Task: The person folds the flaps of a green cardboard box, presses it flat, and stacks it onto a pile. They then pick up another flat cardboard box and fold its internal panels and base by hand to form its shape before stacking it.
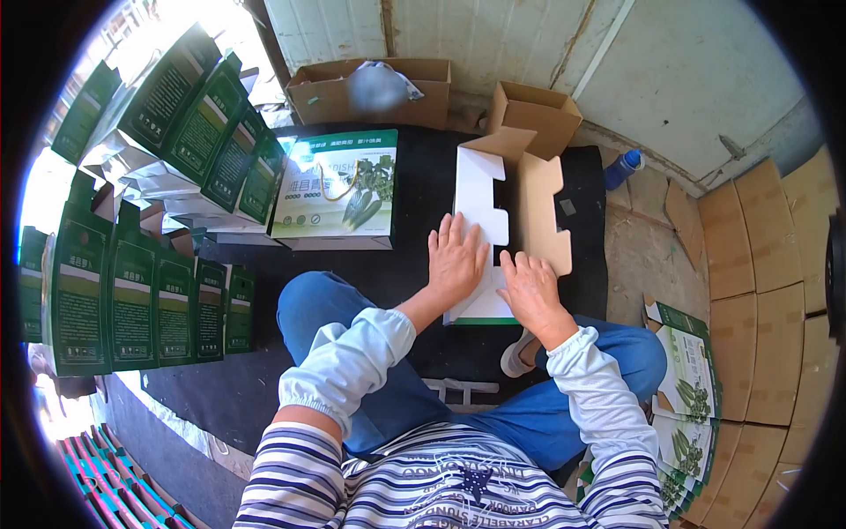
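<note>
A partly folded carton point(476, 189) lies before me, with white faces, a brown inner side and notched flaps standing up on the right. My left hand point(457, 256) rests flat on its white panel, fingers stretched out. On the near part of the same carton, my right hand point(531, 286) lies with its fingers spread, close to the brown flap. Neither hand grips anything. To the left of the carton is a finished-looking printed box point(339, 207) with a green top edge, a vegetable picture and a rope handle.
Folded green boxes point(163, 291) stand in stacks at left. Flat printed cartons point(687, 379) lean at right, beside piled brown boxes point(758, 282). Behind are a long open cardboard box point(317, 99), a smaller one point(533, 116) and a blue bottle point(624, 167). A black mat point(423, 185) lies underneath.
</note>
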A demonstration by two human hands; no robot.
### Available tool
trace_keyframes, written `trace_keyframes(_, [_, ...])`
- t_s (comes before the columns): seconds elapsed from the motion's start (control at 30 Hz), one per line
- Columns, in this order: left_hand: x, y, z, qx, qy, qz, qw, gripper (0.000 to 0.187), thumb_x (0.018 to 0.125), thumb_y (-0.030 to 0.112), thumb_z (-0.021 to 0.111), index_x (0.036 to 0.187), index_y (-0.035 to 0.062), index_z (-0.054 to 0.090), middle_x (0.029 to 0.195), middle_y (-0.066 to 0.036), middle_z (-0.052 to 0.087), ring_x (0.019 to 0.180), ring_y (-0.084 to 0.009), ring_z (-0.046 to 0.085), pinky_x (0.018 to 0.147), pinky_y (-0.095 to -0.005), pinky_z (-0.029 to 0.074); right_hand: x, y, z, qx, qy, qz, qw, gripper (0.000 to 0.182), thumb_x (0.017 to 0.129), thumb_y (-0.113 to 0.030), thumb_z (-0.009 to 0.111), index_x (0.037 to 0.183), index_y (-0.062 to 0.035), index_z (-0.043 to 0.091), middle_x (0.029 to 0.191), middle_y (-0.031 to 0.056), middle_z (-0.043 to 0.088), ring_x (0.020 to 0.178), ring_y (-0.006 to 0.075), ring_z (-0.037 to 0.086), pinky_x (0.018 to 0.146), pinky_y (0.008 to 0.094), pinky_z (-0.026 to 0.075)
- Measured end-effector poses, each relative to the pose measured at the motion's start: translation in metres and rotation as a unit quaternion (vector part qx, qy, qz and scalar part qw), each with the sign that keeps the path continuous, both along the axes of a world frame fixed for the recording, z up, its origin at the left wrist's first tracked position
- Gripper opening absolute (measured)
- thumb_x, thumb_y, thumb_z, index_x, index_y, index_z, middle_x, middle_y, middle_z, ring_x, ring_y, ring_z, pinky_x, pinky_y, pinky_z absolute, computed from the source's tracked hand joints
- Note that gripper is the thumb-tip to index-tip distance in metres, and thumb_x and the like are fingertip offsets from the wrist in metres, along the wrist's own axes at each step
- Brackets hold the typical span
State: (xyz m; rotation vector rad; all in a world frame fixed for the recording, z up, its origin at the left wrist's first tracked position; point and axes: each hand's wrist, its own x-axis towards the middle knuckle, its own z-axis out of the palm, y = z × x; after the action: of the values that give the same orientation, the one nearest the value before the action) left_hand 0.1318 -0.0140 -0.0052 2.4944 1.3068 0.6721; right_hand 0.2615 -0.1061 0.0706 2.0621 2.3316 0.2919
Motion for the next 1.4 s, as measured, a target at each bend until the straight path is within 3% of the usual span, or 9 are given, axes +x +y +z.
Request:
trace_keyframes(0.2, [-0.015,-0.012,0.016,0.003,0.061,-0.060,0.996,0.082,0.083,0.062,0.049,0.136,-0.0007,0.040,0.145,-0.025,0.028,0.137,-0.0392,0.023,0.108,-0.0563,0.017,0.013,0.002,-0.009,-0.053,0.061,0.025,0.996,0.049,0.071,-0.031,0.076,0.105,-0.0055,0.054,0.092,0.0100,0.055,0.089,0.0262,0.058,0.080,0.0387,0.045])
trace_keyframes(0.33, [-0.015,-0.019,0.019,0.017,0.085,-0.097,0.992,0.086,0.081,0.062,0.052,0.137,-0.0029,0.038,0.146,-0.024,0.028,0.138,-0.0376,0.023,0.109,-0.0542,0.018,0.033,0.030,0.005,-0.130,0.229,-0.038,0.964,0.055,0.076,-0.029,0.072,0.117,-0.0002,0.050,0.118,0.0204,0.050,0.109,0.0390,0.053,0.092,0.0449,0.046])
trace_keyframes(0.47, [-0.012,-0.023,0.020,0.020,0.098,-0.113,0.989,0.082,0.082,0.058,0.054,0.136,-0.0022,0.039,0.145,-0.024,0.030,0.137,-0.0368,0.025,0.109,-0.0527,0.020,0.064,0.094,0.002,0.056,0.310,-0.143,0.938,0.070,0.086,-0.022,0.056,0.138,0.0094,0.021,0.134,0.0352,0.034,0.129,0.0447,0.034,0.106,0.0447,0.032])
trace_keyframes(0.57, [-0.010,-0.025,0.023,0.019,0.080,-0.132,0.988,0.074,0.081,0.051,0.059,0.133,-0.0003,0.043,0.143,-0.023,0.033,0.135,-0.0364,0.027,0.109,-0.0516,0.021,0.080,0.143,0.018,0.134,0.294,-0.163,0.932,0.073,0.087,-0.019,0.054,0.142,0.0057,0.013,0.142,0.0310,0.025,0.132,0.0424,0.029,0.107,0.0424,0.032])
trace_keyframes(0.73, [-0.005,-0.025,0.024,0.049,0.044,-0.234,0.970,0.049,0.083,0.022,0.057,0.128,0.0039,0.049,0.138,-0.020,0.040,0.131,-0.0354,0.034,0.108,-0.0500,0.025,0.082,0.170,0.025,0.091,0.235,-0.150,0.956,0.040,0.093,-0.029,0.046,0.119,0.0002,0.055,0.128,0.0234,0.050,0.114,0.0363,0.052,0.094,0.0447,0.043])
trace_keyframes(0.87, [-0.008,-0.033,0.021,0.043,0.034,-0.316,0.947,0.042,0.083,0.011,0.051,0.125,0.0062,0.051,0.135,-0.020,0.042,0.129,-0.0341,0.038,0.108,-0.0502,0.027,0.075,0.165,0.002,-0.030,0.064,-0.101,0.992,0.030,0.091,-0.027,0.048,0.081,-0.0064,0.067,0.089,0.0130,0.068,0.093,0.0333,0.063,0.085,0.0439,0.044])
trace_keyframes(1.07, [-0.006,-0.045,0.039,-0.030,0.081,-0.305,0.948,0.088,0.075,0.066,0.058,0.130,-0.0023,0.045,0.139,-0.024,0.037,0.132,-0.0381,0.032,0.108,-0.0565,0.021,0.084,0.163,-0.005,0.008,-0.053,0.002,0.999,0.020,0.083,-0.022,0.063,0.098,-0.0098,0.069,0.111,0.0134,0.059,0.110,0.0334,0.052,0.094,0.0476,0.038])
trace_keyframes(1.3, [-0.001,-0.050,0.033,0.030,0.147,-0.327,0.933,0.080,0.077,0.054,0.063,0.129,-0.0043,0.044,0.140,-0.023,0.037,0.134,-0.0368,0.031,0.109,-0.0539,0.021,0.096,0.181,0.007,-0.134,-0.042,-0.184,0.973,0.049,0.076,-0.036,0.072,0.112,-0.0037,0.060,0.114,0.0136,0.058,0.103,0.0342,0.058,0.085,0.0416,0.049])
trace_keyframes(1.4, [-0.007,-0.046,0.037,0.020,0.158,-0.380,0.911,0.073,0.078,0.046,0.064,0.129,-0.0035,0.045,0.140,-0.021,0.038,0.134,-0.0346,0.032,0.110,-0.0524,0.021,0.118,0.179,0.013,-0.199,-0.058,-0.166,0.964,0.042,0.075,-0.037,0.071,0.099,-0.0025,0.068,0.101,0.0174,0.066,0.094,0.0327,0.064,0.081,0.0391,0.052])
